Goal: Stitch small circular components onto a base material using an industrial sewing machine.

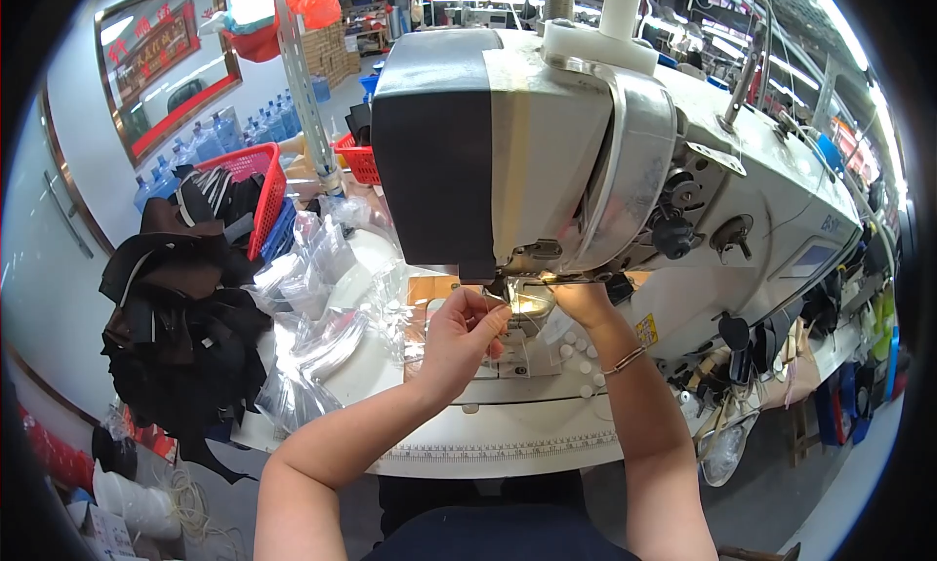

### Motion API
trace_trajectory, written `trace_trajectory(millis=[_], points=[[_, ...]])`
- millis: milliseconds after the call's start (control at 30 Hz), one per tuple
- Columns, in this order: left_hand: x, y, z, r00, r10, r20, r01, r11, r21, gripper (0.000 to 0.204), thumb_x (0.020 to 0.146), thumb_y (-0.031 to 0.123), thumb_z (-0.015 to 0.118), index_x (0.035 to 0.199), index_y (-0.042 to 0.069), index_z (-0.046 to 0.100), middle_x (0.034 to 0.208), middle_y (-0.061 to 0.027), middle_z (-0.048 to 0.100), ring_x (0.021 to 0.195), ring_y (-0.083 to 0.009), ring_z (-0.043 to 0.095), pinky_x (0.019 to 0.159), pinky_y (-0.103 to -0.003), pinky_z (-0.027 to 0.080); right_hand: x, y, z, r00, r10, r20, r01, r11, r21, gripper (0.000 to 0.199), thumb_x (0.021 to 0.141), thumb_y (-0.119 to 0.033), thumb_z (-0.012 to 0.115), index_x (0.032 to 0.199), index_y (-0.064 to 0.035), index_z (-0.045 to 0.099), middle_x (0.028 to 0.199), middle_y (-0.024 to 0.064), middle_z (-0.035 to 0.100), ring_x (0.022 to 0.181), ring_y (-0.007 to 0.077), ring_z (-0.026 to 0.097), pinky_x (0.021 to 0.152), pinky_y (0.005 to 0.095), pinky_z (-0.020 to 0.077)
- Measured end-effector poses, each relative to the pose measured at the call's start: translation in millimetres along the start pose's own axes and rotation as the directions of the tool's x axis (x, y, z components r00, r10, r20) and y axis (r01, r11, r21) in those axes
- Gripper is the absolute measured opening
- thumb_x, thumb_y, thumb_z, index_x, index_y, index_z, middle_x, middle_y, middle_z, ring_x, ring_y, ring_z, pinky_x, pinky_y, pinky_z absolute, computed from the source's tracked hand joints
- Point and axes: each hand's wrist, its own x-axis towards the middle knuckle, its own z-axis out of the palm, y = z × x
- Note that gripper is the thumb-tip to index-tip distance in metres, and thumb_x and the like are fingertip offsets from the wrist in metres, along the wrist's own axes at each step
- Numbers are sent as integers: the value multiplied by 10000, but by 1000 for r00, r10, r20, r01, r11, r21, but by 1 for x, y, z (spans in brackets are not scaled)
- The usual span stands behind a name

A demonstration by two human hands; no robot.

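Observation:
An industrial sewing machine with a dark-fronted head fills the middle of the view. My left hand is just below the needle area, its thumb and fingertips pinched together beside the presser foot. What they hold, if anything, is too small to make out. My right hand reaches in under the machine head from the right, and its fingers are hidden behind the machine's lower edge. A lit metal part shows between the two hands. Under my left hand lies the needle plate of the white sewing table.
Clear plastic bags cover the table's left side. Beyond them hang black and brown cut pieces near a red basket. White round discs sit right of the needle plate. Tools and scraps crowd the right edge.

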Motion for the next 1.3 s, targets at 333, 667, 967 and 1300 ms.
trace_trajectory(millis=[333, 667, 967, 1300], points=[[-37, 24, -46, 930, -306, 205, 314, 949, -8, 198, 808, 136, 609, 952, 16, 548, 711, -12, 562, 651, -102, 571, 597, -238, 478, -37, -87, -52, 940, -341, 24, 332, 897, -293, 302, 627, 33, 596, 881, -119, 657, 885, 26, 637, 718, 221, 572, 644, 317, 462], [-126, 26, -71, 628, 531, 569, -681, 21, 732, 203, 646, 22, 654, 830, 104, 634, 837, -19, 583, 728, -169, 581, 631, -276, 461, -114, -151, -41, 937, 171, -306, -23, 901, 434, 686, 837, -612, 329, 1027, 3, 566, 666, 42, 448, 604, 125, 403, 518, 235, 324], [-139, 5, -75, 467, 660, 589, -631, -217, 744, 208, 615, 44, 680, 794, 139, 636, 808, 32, 573, 725, -145, 569, 654, -287, 399, -119, -185, 7, 966, 16, 259, -103, 940, 324, 291, 735, -82, 656, 1011, -33, 576, 870, 101, 495, 713, 226, 536, 605, 295, 460], [-131, -1, -68, 419, 675, 607, -669, -223, 709, 189, 605, 54, 678, 764, 140, 623, 791, 38, 569, 735, -149, 569, 665, -301, 392, -108, -184, 6, 980, -94, 178, 61, 982, 181, 231, 722, -97, 666, 932, -42, 588, 827, 71, 522, 668, 217, 556, 549, 297, 463]])
